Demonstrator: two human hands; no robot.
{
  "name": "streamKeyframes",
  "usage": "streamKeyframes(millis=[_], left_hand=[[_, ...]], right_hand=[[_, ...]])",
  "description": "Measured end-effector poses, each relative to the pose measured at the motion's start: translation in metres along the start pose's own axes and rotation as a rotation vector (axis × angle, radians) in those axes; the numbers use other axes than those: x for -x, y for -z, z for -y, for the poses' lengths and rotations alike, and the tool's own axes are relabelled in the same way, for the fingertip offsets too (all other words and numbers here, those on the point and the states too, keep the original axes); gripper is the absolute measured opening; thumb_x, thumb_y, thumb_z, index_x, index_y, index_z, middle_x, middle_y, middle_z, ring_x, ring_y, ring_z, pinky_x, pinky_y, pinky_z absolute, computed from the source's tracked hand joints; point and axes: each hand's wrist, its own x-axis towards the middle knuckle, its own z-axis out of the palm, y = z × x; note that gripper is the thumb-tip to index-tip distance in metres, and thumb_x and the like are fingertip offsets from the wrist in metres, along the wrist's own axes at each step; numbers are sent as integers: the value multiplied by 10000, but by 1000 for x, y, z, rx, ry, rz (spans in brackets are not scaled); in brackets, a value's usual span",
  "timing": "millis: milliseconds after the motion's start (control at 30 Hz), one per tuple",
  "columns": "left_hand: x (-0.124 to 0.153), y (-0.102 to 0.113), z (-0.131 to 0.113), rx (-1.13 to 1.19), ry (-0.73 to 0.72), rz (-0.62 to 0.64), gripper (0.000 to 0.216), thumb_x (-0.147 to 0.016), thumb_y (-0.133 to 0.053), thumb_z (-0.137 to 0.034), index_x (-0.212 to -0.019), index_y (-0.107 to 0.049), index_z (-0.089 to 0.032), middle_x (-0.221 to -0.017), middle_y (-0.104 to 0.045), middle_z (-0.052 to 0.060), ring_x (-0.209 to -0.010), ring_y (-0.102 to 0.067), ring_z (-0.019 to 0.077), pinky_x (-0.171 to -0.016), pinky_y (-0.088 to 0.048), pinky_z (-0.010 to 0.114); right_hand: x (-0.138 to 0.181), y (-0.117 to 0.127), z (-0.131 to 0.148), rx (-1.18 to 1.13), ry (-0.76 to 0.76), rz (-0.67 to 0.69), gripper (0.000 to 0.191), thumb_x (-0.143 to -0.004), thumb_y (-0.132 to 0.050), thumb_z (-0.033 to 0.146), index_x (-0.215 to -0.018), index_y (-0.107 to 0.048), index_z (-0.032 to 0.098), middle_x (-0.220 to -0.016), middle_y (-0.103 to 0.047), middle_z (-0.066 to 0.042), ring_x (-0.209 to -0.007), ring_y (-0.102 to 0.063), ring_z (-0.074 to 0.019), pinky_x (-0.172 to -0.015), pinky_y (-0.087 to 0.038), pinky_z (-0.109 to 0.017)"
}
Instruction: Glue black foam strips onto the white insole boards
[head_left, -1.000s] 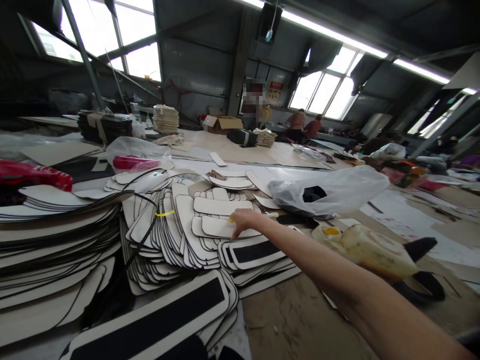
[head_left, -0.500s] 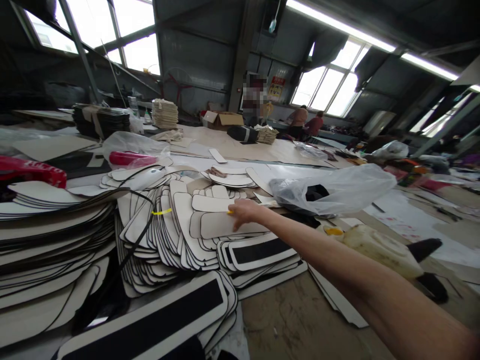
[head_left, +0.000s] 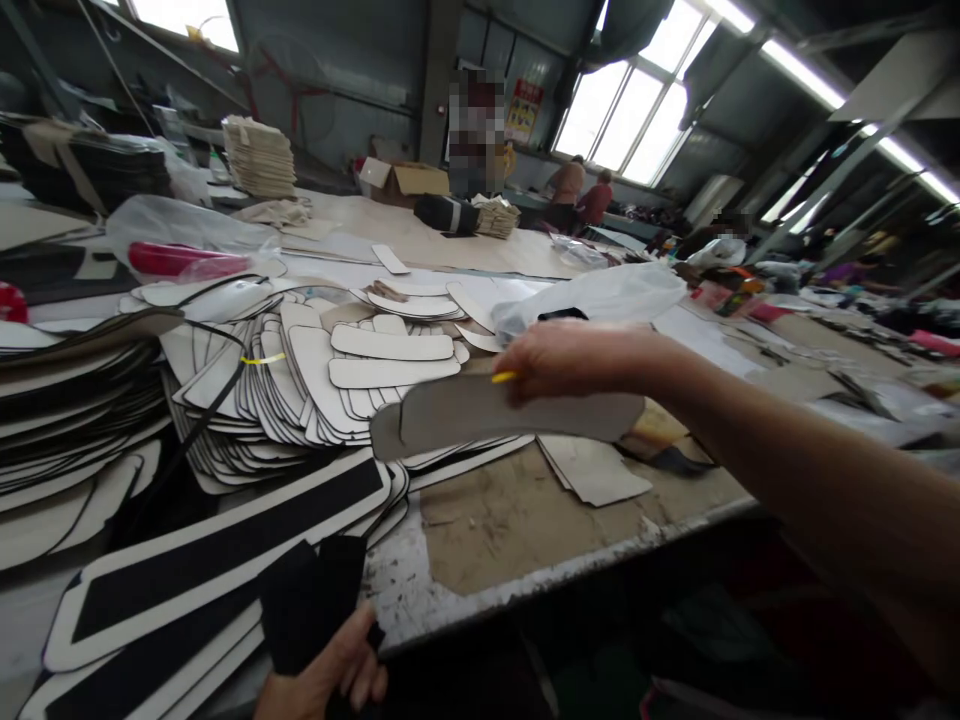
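My right hand (head_left: pixel 562 362) is closed on the top edge of long, pale, round-ended panels (head_left: pixel 457 415) with dark edges, at least two overlapping, held above the table. A small yellow item (head_left: pixel 505 377) shows at its fingertips. Low in the view, my left hand (head_left: pixel 334 668) grips a piece of black fabric (head_left: pixel 307 600); some of its fingers are hidden. Beside it lies a stack of white panels with black strips (head_left: pixel 232 550). Beyond are fanned piles of white panels (head_left: pixel 262 400), and two loose panels (head_left: pixel 394 343) lie on top of them.
A thick stack of pale panels (head_left: pixel 67 400) stands at left, with a dark cord (head_left: pixel 214 405) across. A clear plastic bag (head_left: pixel 600 295) lies behind my right hand. The worn table edge (head_left: pixel 570 585) runs along the front. People (head_left: pixel 566 185) stand far back.
My right hand has lifted the pale panels off the pile and brought them nearer. My left hand has come into view with black fabric. The view has turned right and downward.
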Motion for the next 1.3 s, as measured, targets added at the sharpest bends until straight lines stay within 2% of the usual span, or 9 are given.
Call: streamKeyframes(millis=[167, 300, 467, 667, 800, 933, 1100, 1167, 1300], left_hand=[[0, -21, 0, -30, -10, -19, 326, -526, -738, -414, -649, -593, -150, -352, -318, -111, -344, -345, 71, -412, -353, 255], [0, -34, -6, -425, -62, -19, 436, -571, -677, -489, -373, -432, -187, -348, -418, -38, -389, -412, 111, -475, -358, 281], [-2, -42, -11, -682, -98, -56, 505, -589, -630, -537, -282, -452, -179, -307, -459, 13, -384, -418, 125, -508, -345, 290], [-13, -41, -3, -634, -67, -48, 461, -587, -641, -478, -287, -451, -184, -289, -446, 4, -354, -456, 151, -485, -356, 296], [-16, -39, -2, -549, -33, -29, 431, -588, -639, -459, -322, -425, -196, -299, -433, -20, -348, -451, 143, -459, -354, 285], [-10, -40, -6, -512, -24, -9, 417, -601, -639, -440, -342, -427, -192, -316, -456, -16, -369, -467, 137, -477, -356, 273], [-2, -40, -10, -526, -27, 0, 402, -673, -580, -425, -372, -467, -185, -352, -498, -6, -421, -495, 135, -535, -372, 265], [-2, -39, -11, -549, -26, 16, 395, -689, -562, -420, -384, -487, -181, -366, -511, 0, -437, -499, 137, -548, -376, 268], [-5, -33, -10, -581, -13, 52, 387, -705, -538, -433, -419, -508, -175, -388, -514, -3, -437, -488, 136, -529, -369, 269]], right_hand=[[29, -63, 28, -84, 62, 392, 163, -633, -686, 210, -796, -684, 214, -565, -601, 26, -509, -512, -118, -464, -278, -209], [16, -96, 37, -49, 134, 437, 266, -647, -672, 233, -913, -666, 212, -790, -672, -27, -685, -594, -173, -506, -335, -216], [7, -117, 41, 15, 91, 408, 300, -662, -656, 328, -930, -665, 192, -855, -676, -82, -773, -615, -230, -549, -402, -249], [14, -140, 44, -31, 101, 219, 276, -673, -660, 337, -886, -662, 163, -904, -655, -102, -846, -595, -242, -577, -417, -252], [40, -132, 36, 4, -22, -45, 172, -804, -521, 244, -879, -635, 139, -917, -615, -125, -852, -560, -222, -623, -413, -262], [85, -113, 26, -48, -152, -437, 277, -853, -444, 370, -861, -612, 150, -880, -580, -108, -865, -516, -221, -746, -389, -319], [117, -119, 39, -738, -256, -916, 394, -879, -302, 474, -774, -540, 178, -731, -525, -45, -656, -517, -145, -622, -421, -267], [111, -130, 54, -1082, -330, -949, 426, -870, -279, 510, -760, -517, 175, -704, -505, -29, -526, -491, -110, -503, -413, -244], [85, -153, 81, -1539, -332, -809, 406, -848, -335, 528, -774, -507, 168, -765, -508, -14, -458, -498, -74, -448, -422, -223]])
